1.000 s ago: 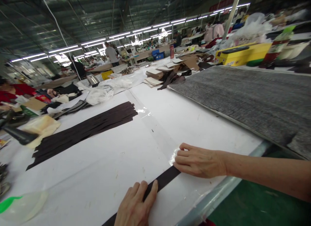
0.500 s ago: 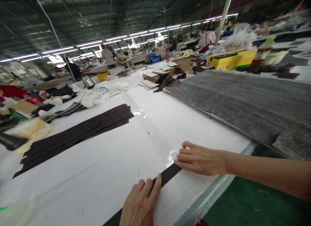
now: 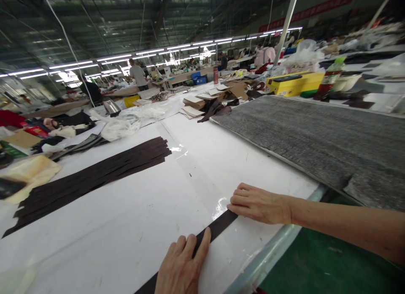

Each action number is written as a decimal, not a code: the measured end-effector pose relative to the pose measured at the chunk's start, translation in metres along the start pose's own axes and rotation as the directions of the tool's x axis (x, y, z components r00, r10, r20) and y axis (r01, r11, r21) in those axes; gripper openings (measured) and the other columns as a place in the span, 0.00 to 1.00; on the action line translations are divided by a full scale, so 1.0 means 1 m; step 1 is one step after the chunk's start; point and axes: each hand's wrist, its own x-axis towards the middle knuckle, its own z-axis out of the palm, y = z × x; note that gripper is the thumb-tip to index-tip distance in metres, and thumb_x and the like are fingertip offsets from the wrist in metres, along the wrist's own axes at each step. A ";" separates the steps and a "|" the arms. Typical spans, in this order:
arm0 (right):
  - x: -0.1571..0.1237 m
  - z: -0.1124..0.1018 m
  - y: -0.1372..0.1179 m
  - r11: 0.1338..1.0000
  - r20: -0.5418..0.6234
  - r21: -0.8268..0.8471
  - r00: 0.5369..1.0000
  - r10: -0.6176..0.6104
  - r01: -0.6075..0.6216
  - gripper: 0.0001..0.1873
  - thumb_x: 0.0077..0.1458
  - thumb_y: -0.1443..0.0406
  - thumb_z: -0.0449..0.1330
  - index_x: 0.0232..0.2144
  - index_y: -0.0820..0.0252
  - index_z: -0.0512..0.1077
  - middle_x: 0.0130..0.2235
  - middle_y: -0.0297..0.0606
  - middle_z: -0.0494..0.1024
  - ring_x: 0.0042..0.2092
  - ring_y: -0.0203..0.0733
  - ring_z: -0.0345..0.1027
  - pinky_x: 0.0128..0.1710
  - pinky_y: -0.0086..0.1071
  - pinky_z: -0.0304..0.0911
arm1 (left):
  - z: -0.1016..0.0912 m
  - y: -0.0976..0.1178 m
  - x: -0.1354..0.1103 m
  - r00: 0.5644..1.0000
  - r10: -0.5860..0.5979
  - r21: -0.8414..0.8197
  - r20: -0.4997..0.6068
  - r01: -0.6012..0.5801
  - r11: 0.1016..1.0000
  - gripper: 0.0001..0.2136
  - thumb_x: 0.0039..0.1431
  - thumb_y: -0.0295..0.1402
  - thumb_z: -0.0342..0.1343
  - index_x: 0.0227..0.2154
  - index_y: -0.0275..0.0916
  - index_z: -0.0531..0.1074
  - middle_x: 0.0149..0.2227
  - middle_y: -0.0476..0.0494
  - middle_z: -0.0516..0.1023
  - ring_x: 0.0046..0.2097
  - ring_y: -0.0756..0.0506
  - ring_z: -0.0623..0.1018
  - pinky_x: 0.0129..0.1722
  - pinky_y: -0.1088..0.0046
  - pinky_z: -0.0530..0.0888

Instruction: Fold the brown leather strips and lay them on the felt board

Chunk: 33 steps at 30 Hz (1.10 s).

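A long dark brown strip [image 3: 219, 227], leather-like or fabric, lies across the white tabletop near its front edge. My left hand [image 3: 182, 262] bears on the strip's middle part, fingers bent on its far side and thumb along the near side. At the strip's far right end, the curled fingers and thumb of my right hand [image 3: 257, 204] close on it. The fingertips' undersides are hidden. Beyond my hands, a bundle of similar dark strips [image 3: 95, 176] rests flat on the left of the table.
A grey textured sheet [image 3: 310, 138] covers the board at right. Stacked card pieces [image 3: 193, 103] and dark scraps lie farther back, near a yellow box [image 3: 286, 83] and a bottle [image 3: 330, 76]. Clear plastic bags [image 3: 122, 125] and a pale block [image 3: 34, 173] are at left. Other people work in the background.
The fingers of my right hand have drawn closer together at the strip's end. My left hand stays nearly in place on the strip. The whole view has shifted slightly.
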 end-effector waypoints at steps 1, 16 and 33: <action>0.000 0.001 0.001 1.000 0.003 0.006 1.000 0.000 0.000 0.14 0.66 0.72 0.42 0.45 0.68 0.67 0.34 0.42 0.69 0.37 0.42 0.59 0.42 0.39 0.56 | 0.000 0.000 0.000 1.000 -0.002 0.001 -0.003 0.002 1.000 0.35 0.50 0.14 0.48 0.62 0.45 0.57 0.41 0.47 0.72 0.37 0.45 0.69 0.37 0.70 0.68; 0.001 -0.012 -0.010 0.872 0.048 0.395 0.955 0.293 -0.287 0.17 0.54 0.72 0.53 0.47 0.61 0.67 0.40 0.42 0.69 0.42 0.44 0.62 0.46 0.40 0.56 | -0.005 -0.002 0.009 0.990 0.012 -0.055 -0.137 -0.020 0.998 0.25 0.54 0.21 0.49 0.54 0.47 0.67 0.42 0.41 0.71 0.40 0.42 0.72 0.36 0.68 0.68; 0.012 0.005 0.007 0.975 0.071 0.164 0.987 0.141 -0.151 0.10 0.66 0.71 0.47 0.37 0.60 0.69 0.35 0.37 0.70 0.35 0.39 0.59 0.37 0.32 0.54 | 0.028 0.046 0.032 0.923 0.006 -0.056 -0.384 -0.029 0.998 0.16 0.66 0.25 0.42 0.51 0.34 0.70 0.45 0.41 0.76 0.46 0.44 0.74 0.45 0.70 0.70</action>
